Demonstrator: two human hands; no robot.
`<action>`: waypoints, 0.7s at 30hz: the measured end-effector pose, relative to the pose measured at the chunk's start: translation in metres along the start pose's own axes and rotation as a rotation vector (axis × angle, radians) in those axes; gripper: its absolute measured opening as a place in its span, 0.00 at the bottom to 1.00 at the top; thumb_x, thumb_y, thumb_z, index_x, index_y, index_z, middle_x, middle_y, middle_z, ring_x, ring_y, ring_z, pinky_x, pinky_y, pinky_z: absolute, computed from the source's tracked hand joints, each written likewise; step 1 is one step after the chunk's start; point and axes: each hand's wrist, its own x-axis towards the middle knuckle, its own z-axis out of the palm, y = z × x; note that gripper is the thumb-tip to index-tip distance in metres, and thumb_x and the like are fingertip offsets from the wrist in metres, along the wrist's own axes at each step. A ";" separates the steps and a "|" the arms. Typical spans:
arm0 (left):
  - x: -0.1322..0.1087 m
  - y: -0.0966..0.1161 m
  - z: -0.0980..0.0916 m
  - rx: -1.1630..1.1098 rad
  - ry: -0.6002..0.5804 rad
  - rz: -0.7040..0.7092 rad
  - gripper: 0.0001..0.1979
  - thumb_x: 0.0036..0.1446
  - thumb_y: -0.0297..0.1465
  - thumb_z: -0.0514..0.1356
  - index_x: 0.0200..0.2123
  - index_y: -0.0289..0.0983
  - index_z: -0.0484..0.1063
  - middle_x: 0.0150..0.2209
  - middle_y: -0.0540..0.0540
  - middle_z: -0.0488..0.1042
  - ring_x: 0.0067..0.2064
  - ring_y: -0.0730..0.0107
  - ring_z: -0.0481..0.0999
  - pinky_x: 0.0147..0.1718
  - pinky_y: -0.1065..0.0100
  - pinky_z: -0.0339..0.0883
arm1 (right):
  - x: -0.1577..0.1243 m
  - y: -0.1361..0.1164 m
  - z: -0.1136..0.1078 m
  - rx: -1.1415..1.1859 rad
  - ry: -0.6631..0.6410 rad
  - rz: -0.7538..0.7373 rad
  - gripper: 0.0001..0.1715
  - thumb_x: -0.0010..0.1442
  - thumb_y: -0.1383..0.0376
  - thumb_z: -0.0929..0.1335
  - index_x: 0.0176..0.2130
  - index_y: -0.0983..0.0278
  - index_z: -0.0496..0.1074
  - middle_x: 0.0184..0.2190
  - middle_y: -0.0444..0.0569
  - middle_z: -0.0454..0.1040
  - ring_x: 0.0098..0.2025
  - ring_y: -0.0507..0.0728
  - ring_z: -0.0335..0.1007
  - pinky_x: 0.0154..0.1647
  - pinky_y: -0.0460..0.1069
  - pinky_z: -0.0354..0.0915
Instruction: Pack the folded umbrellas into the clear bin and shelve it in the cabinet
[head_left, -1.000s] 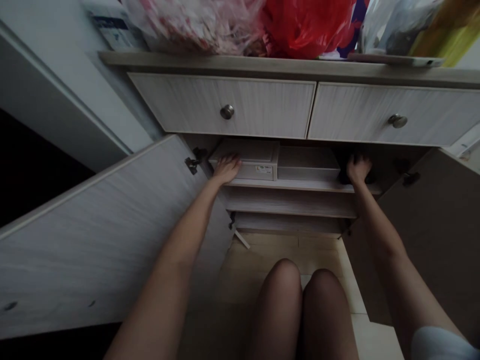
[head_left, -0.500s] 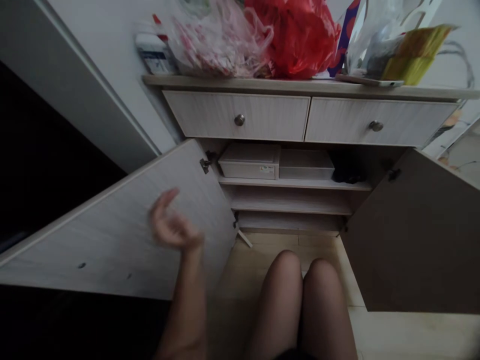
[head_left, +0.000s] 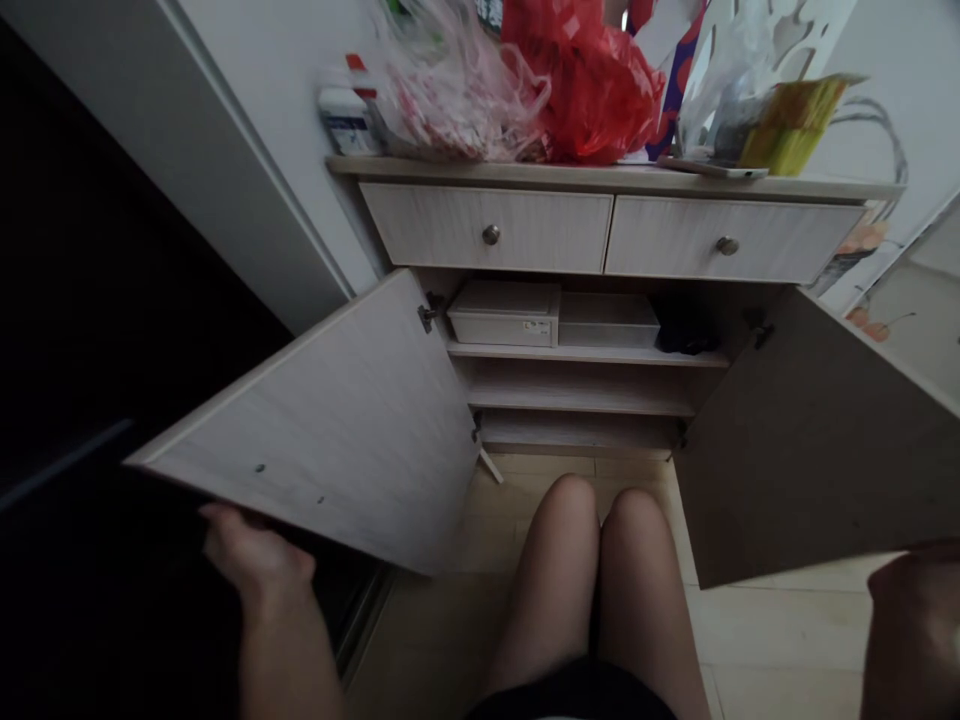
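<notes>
Left hand and right hand low, apart, 2 cabinet doors swung open.
Left hand half-curled just under left door; right hand cut off by frame, near right door; neither shows a clear grip or held item. Between doors: 2 bins and 1 dark bundle on shelf. Above: 2 drawers; 3 plastic bags on top.
</notes>
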 end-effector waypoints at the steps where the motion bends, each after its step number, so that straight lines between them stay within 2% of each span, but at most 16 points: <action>1: -0.008 -0.005 -0.001 -0.003 0.032 0.008 0.18 0.47 0.53 0.55 0.34 0.56 0.81 0.47 0.64 0.80 0.59 0.47 0.73 0.60 0.47 0.65 | -0.005 0.002 -0.003 0.043 0.014 0.030 0.15 0.62 0.49 0.65 0.45 0.47 0.77 0.46 0.58 0.74 0.50 0.71 0.74 0.40 0.69 0.70; 2: -0.018 -0.011 -0.002 -0.002 0.045 0.020 0.14 0.47 0.50 0.57 0.31 0.55 0.81 0.45 0.64 0.81 0.58 0.47 0.74 0.60 0.46 0.65 | -0.011 0.003 -0.005 0.089 0.025 0.055 0.16 0.60 0.48 0.64 0.42 0.45 0.77 0.43 0.58 0.75 0.51 0.73 0.73 0.40 0.71 0.69; 4: -0.039 -0.021 0.000 0.011 0.028 0.062 0.09 0.47 0.45 0.62 0.31 0.54 0.81 0.44 0.62 0.82 0.57 0.47 0.76 0.59 0.46 0.67 | -0.028 0.005 -0.003 0.142 0.030 0.073 0.17 0.58 0.46 0.63 0.41 0.43 0.77 0.41 0.57 0.76 0.54 0.72 0.72 0.46 0.71 0.68; 7: -0.069 -0.036 0.008 0.040 -0.055 0.119 0.15 0.45 0.42 0.66 0.37 0.48 0.82 0.43 0.51 0.83 0.50 0.47 0.80 0.53 0.45 0.73 | -0.051 0.003 0.009 0.112 -0.041 0.040 0.24 0.56 0.42 0.64 0.45 0.49 0.77 0.43 0.57 0.77 0.54 0.72 0.73 0.54 0.69 0.67; 9: -0.085 -0.043 0.018 0.055 -0.130 0.151 0.19 0.44 0.43 0.68 0.39 0.40 0.82 0.39 0.43 0.83 0.43 0.49 0.83 0.48 0.48 0.76 | -0.062 -0.002 0.019 0.100 -0.095 0.022 0.29 0.56 0.41 0.65 0.46 0.56 0.76 0.43 0.57 0.77 0.51 0.71 0.74 0.54 0.69 0.67; 11: -0.098 -0.049 0.031 0.048 -0.216 0.173 0.20 0.45 0.44 0.68 0.38 0.37 0.82 0.36 0.41 0.83 0.38 0.53 0.84 0.45 0.52 0.78 | -0.072 -0.010 0.029 0.117 -0.137 0.005 0.30 0.57 0.42 0.66 0.46 0.60 0.75 0.43 0.57 0.77 0.48 0.69 0.75 0.54 0.68 0.67; 14: -0.117 -0.052 0.057 -0.007 -0.347 0.200 0.19 0.46 0.44 0.69 0.37 0.37 0.82 0.35 0.41 0.83 0.35 0.57 0.83 0.41 0.57 0.79 | -0.087 -0.028 0.043 0.148 -0.197 -0.028 0.26 0.59 0.45 0.67 0.44 0.62 0.76 0.42 0.57 0.78 0.47 0.66 0.75 0.53 0.63 0.67; 17: -0.135 -0.052 0.091 -0.023 -0.491 0.227 0.19 0.49 0.45 0.68 0.38 0.37 0.82 0.36 0.41 0.83 0.35 0.58 0.83 0.40 0.60 0.80 | -0.098 -0.048 0.063 0.177 -0.313 -0.095 0.23 0.60 0.48 0.67 0.42 0.63 0.76 0.39 0.55 0.78 0.45 0.63 0.75 0.51 0.60 0.68; 21: -0.159 -0.051 0.144 0.011 -0.659 0.248 0.15 0.54 0.42 0.67 0.39 0.38 0.82 0.38 0.41 0.83 0.37 0.60 0.83 0.41 0.60 0.79 | -0.105 -0.067 0.104 0.239 -0.478 -0.222 0.20 0.61 0.49 0.67 0.39 0.62 0.76 0.39 0.53 0.78 0.45 0.61 0.74 0.51 0.58 0.67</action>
